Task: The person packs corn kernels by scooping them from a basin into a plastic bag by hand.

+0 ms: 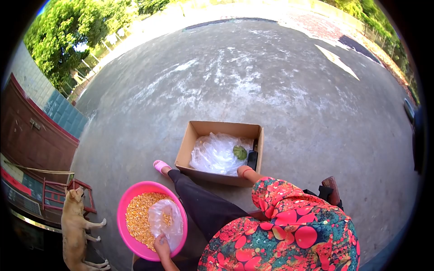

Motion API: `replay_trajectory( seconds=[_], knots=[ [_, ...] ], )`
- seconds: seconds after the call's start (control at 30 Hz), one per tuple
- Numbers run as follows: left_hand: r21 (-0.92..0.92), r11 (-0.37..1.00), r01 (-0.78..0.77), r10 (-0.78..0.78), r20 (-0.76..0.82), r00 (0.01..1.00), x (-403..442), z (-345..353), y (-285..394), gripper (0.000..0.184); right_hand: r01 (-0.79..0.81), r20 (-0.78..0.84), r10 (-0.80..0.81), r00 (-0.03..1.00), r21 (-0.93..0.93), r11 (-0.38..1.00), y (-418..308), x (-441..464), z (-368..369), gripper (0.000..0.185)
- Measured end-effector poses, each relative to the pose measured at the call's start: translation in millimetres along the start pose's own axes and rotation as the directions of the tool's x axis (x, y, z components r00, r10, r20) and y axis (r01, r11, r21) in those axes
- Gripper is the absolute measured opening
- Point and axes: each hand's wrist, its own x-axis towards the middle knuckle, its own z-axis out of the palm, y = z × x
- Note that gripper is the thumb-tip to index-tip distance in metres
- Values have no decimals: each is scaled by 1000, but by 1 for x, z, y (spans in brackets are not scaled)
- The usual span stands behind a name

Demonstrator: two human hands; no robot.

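My left hand (161, 245) grips the near edge of a clear plastic bag (174, 231) with a few corn kernels in it. The bag lies over the right side of a pink basin (124, 235), which holds loose yellow corn kernels (139, 217). My right hand (244, 171) reaches over the near right edge of a cardboard box (205, 177); its fingers are too small and partly hidden to read. Inside the box are crumpled clear plastic bags (212, 153), a round green bundle (240, 152) and a dark, flat, phone-like object (252, 160) close to that hand.
At left a tan dog (74, 230) stands by the basin, near a red wooden chair (56, 194) and a brown door (31, 131). My pink-slippered foot (160, 166) rests between basin and box. Grey concrete ground (181, 99) spreads ahead.
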Motion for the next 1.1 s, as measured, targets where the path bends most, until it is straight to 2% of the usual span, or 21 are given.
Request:
replay_trajectory(
  seconds=[0.13,0.3,0.97,1.1],
  knots=[
    [19,999,-37,37,-9,999,2,0,-5,23,1,22,-1,1000,10,1000,0,2,0,29],
    [-19,1000,-3,3,-5,1000,5,2,-14,22,49,-5,-49,999,-30,998,3,6,5,29],
    [-11,1000,21,-21,14,1000,4,1,-11,23,11,7,-11,1000,3,1000,4,12,8,27],
    [-4,1000,-23,23,9,1000,2,0,-7,22,17,2,-17,1000,6,1000,2,7,5,28]
  ],
)
